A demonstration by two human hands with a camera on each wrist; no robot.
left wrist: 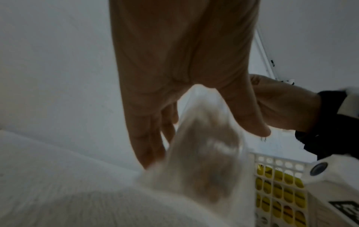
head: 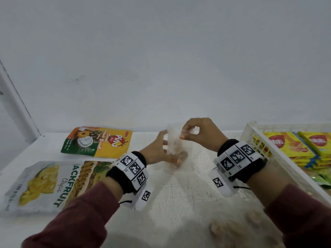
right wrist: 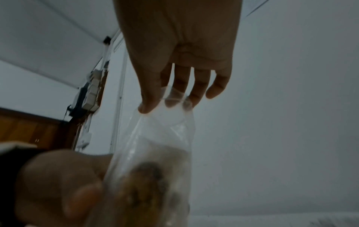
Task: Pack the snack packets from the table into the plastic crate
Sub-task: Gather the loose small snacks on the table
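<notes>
A: Head view, starting at the left: what lies on the table point(head: 179, 194)?

B: A jackfruit chips packet point(head: 48, 185) lies flat at the near left, half under the left sleeve. Just behind it lies a yellow pineapple biscuit pouch point(head: 97, 141), also flat. Neither is packed yet.

A: And the middle?

B: Both hands share one clear bag point(head: 174, 145) with brownish contents, blurred, held upright above the table. The left hand point(head: 157, 153) cups its lower, heavier part, fingers curled around it. I judge that it carries the weight so the thin film does not stretch.

A: The other hand?

B: The right hand point(head: 200, 133) pinches the bag's top between thumb and fingertips; the right wrist view shows the film gathered under the thumb point(right wrist: 149, 98). That grip likely keeps the mouth closed and steers the bag.

A: Then the far right?

B: The white plastic crate point(head: 254, 140) stands just beside the right wrist and already holds yellow wafer packets point(head: 290, 144) laid flat. The bag is near its rim, not over it.

A: So the step?

B: Probably carrying the bag across to the crate.
</notes>
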